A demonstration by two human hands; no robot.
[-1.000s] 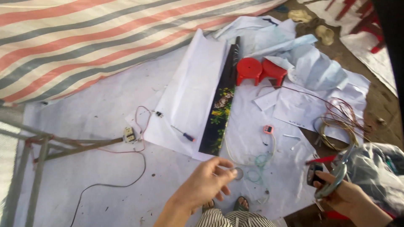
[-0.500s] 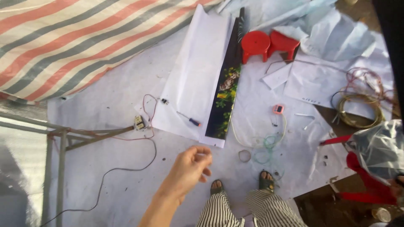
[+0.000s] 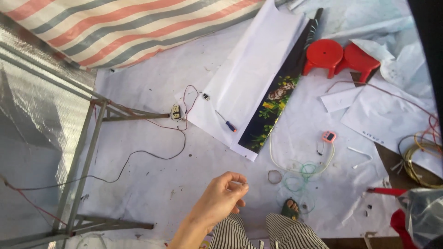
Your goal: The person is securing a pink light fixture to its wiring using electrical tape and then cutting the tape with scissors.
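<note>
One hand (image 3: pixel 220 199) shows, the left, fingers curled with thumb and forefinger pinched on something too small to tell, above the white sheet (image 3: pixel 152 180). Two red stools (image 3: pixel 341 56) stand well apart from it. One screwdriver (image 3: pixel 226 121) lies on paper; one tape ring (image 3: pixel 274 176) lies nearby.

**What I can't make out from up here**

My left grip (image 3: pixel 221 196) pinches something between thumb and forefinger, too small for me to tell what it is. My right grip is out of view past the frame. My striped trousers (image 3: pixel 258 233) hide one foot; only the toes of my sandal (image 3: pixel 290 210) show. The coil of wire (image 3: pixel 422 157) and the crumpled plastic bag (image 3: pixel 422 214) run off the right edge.
</note>
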